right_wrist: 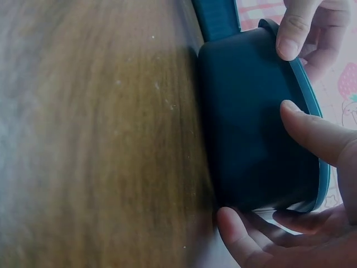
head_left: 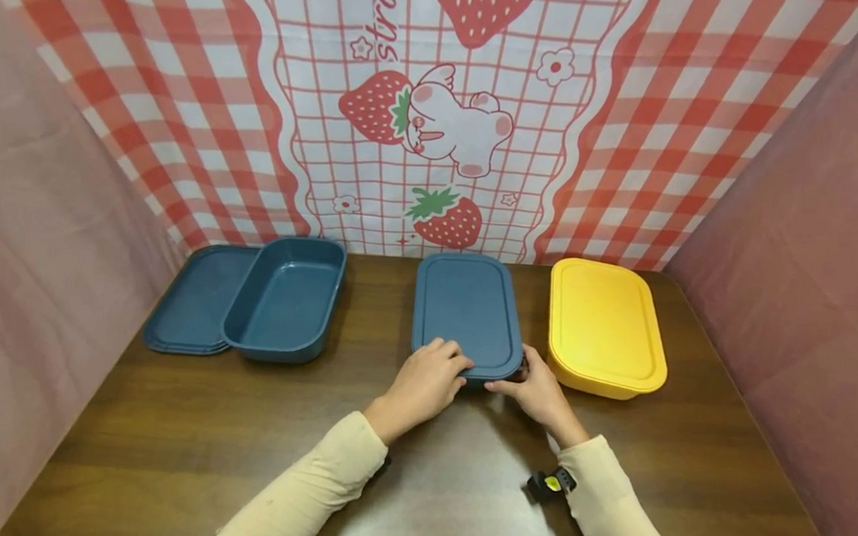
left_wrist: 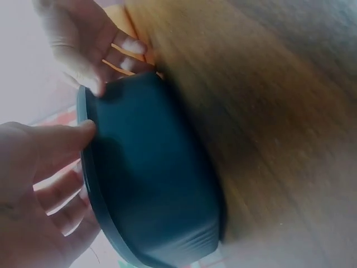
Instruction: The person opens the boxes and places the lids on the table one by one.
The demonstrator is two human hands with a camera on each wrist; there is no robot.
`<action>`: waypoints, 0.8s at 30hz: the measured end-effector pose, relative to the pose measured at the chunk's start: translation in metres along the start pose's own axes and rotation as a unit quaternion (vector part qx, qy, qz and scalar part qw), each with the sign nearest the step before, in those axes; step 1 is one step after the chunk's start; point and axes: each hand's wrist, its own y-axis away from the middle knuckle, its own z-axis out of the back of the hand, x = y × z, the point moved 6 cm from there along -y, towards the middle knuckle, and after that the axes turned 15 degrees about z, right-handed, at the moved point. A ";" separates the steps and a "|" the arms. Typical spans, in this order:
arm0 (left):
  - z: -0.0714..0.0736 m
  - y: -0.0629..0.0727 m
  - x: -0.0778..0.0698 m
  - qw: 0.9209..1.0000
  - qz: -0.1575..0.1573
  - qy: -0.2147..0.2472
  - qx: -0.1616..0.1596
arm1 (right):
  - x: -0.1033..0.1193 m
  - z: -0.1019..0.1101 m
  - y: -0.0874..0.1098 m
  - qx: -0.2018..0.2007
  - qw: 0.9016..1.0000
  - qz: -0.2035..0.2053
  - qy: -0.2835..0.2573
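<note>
In the middle of the table stands a blue lunch box (right_wrist: 251, 123) with its blue lid (head_left: 465, 308) lying on top. My left hand (head_left: 427, 377) is at the lid's near left edge, its fingers over the top and its thumb on the rim. Around the near right corner, my right hand (head_left: 542, 396) holds the box, thumb against the front wall and fingers along the right side. The left wrist view shows the box's front wall (left_wrist: 150, 151) between both hands. What lies inside is hidden under the lid.
To the left, an uncovered blue box (head_left: 285, 295) overlaps a loose blue lid (head_left: 191, 301). A yellow lidded box (head_left: 606, 326) stands close to the right hand. Behind the table hangs a strawberry-patterned cloth (head_left: 439, 127), with pink cloth (head_left: 800, 203) at the sides.
</note>
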 end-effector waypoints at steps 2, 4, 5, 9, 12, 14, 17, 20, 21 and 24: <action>0.000 0.000 -0.003 1.000 -0.010 -0.017 -0.005 | -0.001 0.000 0.001 -0.002 1.000 0.000 0.002; 0.000 0.001 -0.004 0.999 -0.018 -0.027 -0.014 | -0.001 -0.001 0.001 -0.002 1.000 0.000 -0.001; 0.000 0.001 -0.004 0.999 -0.021 -0.032 -0.020 | -0.001 -0.001 0.001 -0.002 1.000 0.000 -0.003; -0.002 0.002 -0.004 0.998 -0.031 -0.038 -0.037 | -0.001 -0.001 0.001 -0.001 1.000 0.003 0.000; -0.005 0.002 -0.003 0.998 -0.037 -0.037 -0.046 | -0.001 0.000 0.001 -0.001 1.000 0.004 0.004; -0.005 0.002 -0.003 0.997 -0.041 -0.037 -0.051 | -0.002 0.000 0.001 0.000 1.000 0.004 0.007; -0.007 0.001 -0.002 0.997 -0.045 -0.038 -0.059 | -0.002 0.000 0.001 0.000 1.000 0.002 0.010; -0.007 0.001 -0.002 0.996 -0.051 -0.032 -0.069 | -0.003 0.000 0.001 -0.001 1.000 0.001 0.025; -0.006 0.001 -0.002 0.996 -0.052 -0.030 -0.072 | -0.003 0.001 0.001 -0.002 1.000 0.001 0.031; -0.005 0.001 -0.002 0.995 -0.056 -0.024 -0.079 | -0.003 0.002 0.000 -0.007 0.999 -0.002 0.046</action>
